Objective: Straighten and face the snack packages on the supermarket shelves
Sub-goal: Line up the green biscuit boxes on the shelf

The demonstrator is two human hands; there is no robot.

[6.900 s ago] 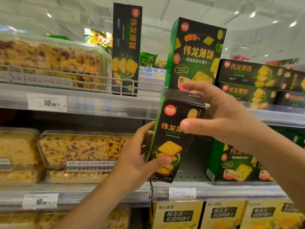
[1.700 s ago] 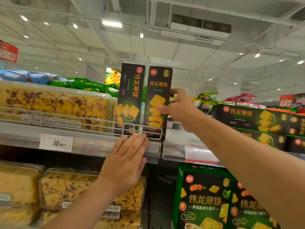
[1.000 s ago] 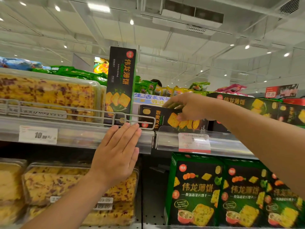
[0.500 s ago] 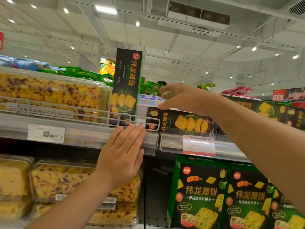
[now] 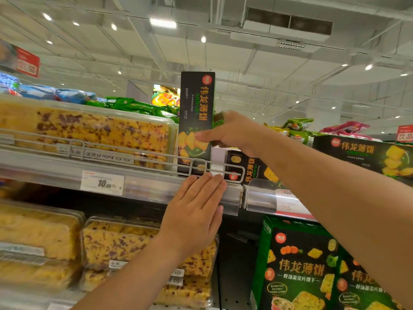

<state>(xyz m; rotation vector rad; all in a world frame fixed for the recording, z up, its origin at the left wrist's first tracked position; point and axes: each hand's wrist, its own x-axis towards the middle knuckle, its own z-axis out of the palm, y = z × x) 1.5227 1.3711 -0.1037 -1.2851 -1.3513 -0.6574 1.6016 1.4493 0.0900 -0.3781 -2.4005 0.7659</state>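
Observation:
A tall dark cracker box (image 5: pixel 196 104) stands upright on the top shelf behind the wire rail (image 5: pixel 134 153). My right hand (image 5: pixel 232 133) grips its right edge, thumb across the front. A second dark cracker box (image 5: pixel 250 168) lies flat on its side just right of it, under my right wrist. My left hand (image 5: pixel 196 211) rests flat with straight fingers on the clear shelf-edge strip (image 5: pixel 156 189) below the upright box.
Clear tubs of yellow cake (image 5: pixel 85 130) fill the top shelf's left and the shelf below (image 5: pixel 138 245). Flat dark cracker boxes (image 5: pixel 366 155) are stacked at right. Green cracker boxes (image 5: pixel 297 267) stand on the lower right shelf. A price tag (image 5: pixel 101 183) hangs on the strip.
My right hand has let go of the box it laid flat and moved left to take hold of the upright box. My left hand has stayed on the shelf edge.

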